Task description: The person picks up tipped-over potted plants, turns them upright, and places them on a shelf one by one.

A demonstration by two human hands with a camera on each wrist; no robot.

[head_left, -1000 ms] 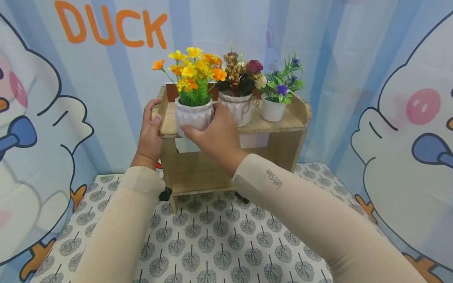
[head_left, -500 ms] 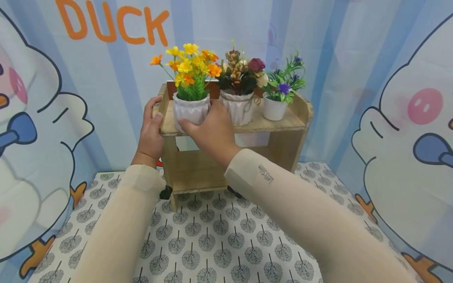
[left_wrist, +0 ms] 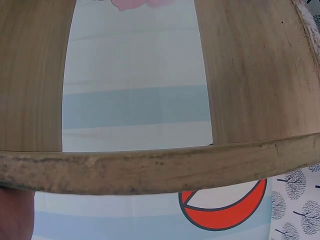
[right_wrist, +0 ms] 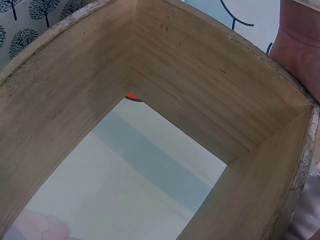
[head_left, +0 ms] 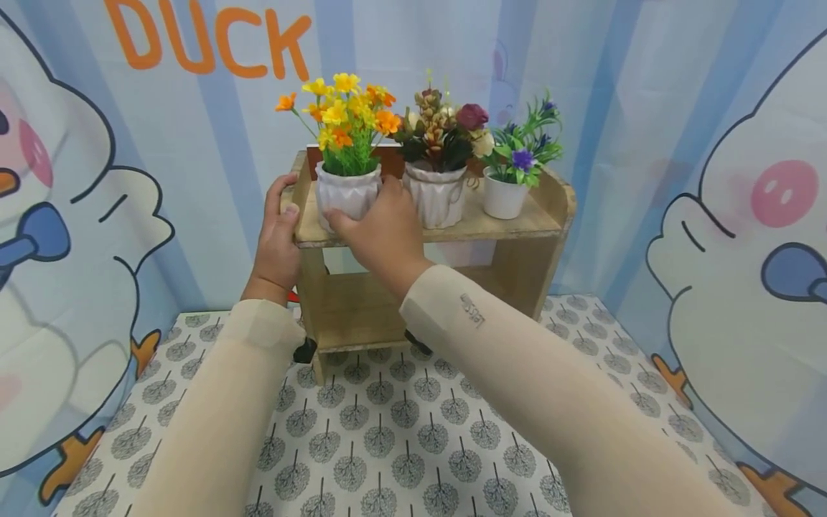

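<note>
Fingers of right hand (head_left: 381,233) curl round white pot of yellow-orange flowers (head_left: 347,195), standing at left end of wooden shelf (head_left: 504,230) top. Left hand (head_left: 276,240) grips shelf's left edge, thumb on top. Middle pot (head_left: 438,199) sits just beside. Risk: pot near front edge; a careless release or nudge could tip it onto bench (head_left: 400,431)
</note>
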